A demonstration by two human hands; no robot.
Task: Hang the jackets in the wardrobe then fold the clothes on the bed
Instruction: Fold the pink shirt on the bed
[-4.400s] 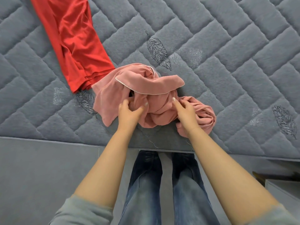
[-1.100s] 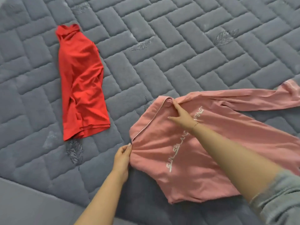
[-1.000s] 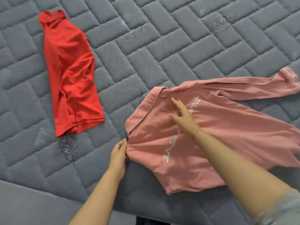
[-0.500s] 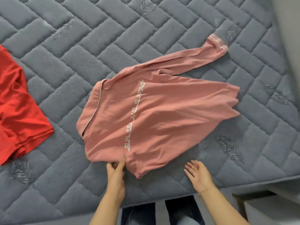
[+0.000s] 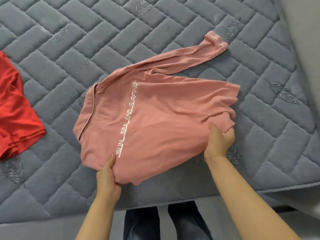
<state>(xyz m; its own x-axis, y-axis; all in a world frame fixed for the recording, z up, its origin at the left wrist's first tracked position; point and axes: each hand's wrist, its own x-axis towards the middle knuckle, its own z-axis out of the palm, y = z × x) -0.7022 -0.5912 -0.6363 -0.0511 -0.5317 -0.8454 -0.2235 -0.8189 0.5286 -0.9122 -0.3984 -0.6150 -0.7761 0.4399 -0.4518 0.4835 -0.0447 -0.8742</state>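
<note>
Your left hand and right hand both pinch the pink shirt's near edge — its body stretches away from your grips, sleeve farthest.

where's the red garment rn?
Head view, far left edge: the red garment lies on the grey mattress, partly cut off, left of the pink shirt, not touching it.

Grey quilted bed: pink top spread flat near front edge; red garment at left.
</note>
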